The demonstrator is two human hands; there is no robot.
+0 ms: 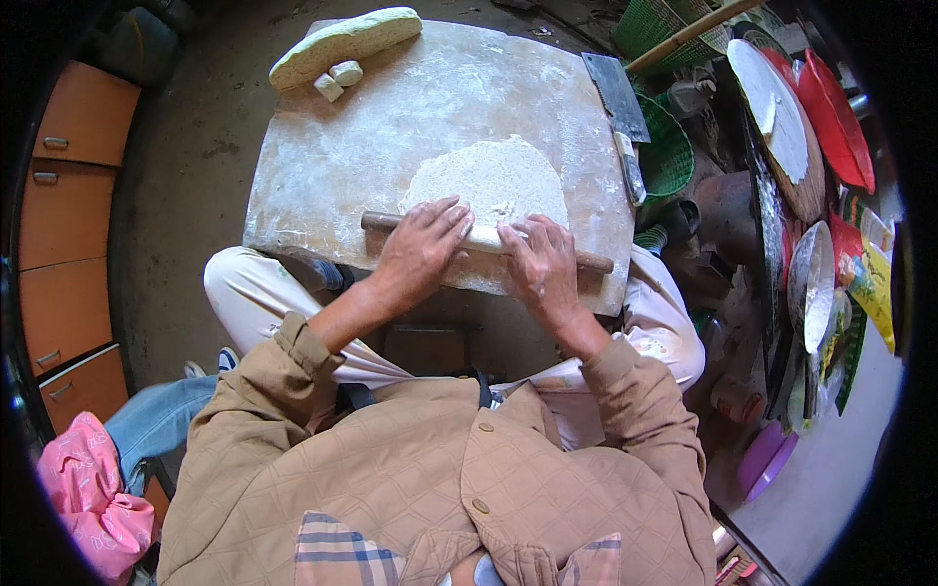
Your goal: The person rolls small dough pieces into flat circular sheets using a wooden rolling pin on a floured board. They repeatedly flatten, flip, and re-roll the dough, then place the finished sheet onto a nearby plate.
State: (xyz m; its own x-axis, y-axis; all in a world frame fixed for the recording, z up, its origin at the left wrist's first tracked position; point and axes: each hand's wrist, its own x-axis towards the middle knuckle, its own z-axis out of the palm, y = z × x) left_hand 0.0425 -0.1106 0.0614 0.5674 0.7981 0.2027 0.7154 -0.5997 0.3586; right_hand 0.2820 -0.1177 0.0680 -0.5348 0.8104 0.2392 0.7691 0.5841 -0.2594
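Note:
A flat round sheet of dough (487,176) lies on the floured wooden board (330,161) before me. Its near edge is wrapped around the middle of a wooden rolling pin (596,261), whose bare ends stick out on both sides. My left hand (429,238) curls over the pin left of centre, fingertips on the dough. My right hand (541,253) holds the pin right of centre, its thumb close to the wrapped dough. At the board's far left corner rest a long dough log (344,45) and two small cut dough pieces (337,79).
A cleaver (619,95) lies along the board's right edge, beside a green basket (670,150). Farther right, a round board bears a flat dough sheet (777,110), near a metal bowl (812,286). Orange drawers (69,212) stand left. A person's jeans-clad leg (161,414) is at lower left.

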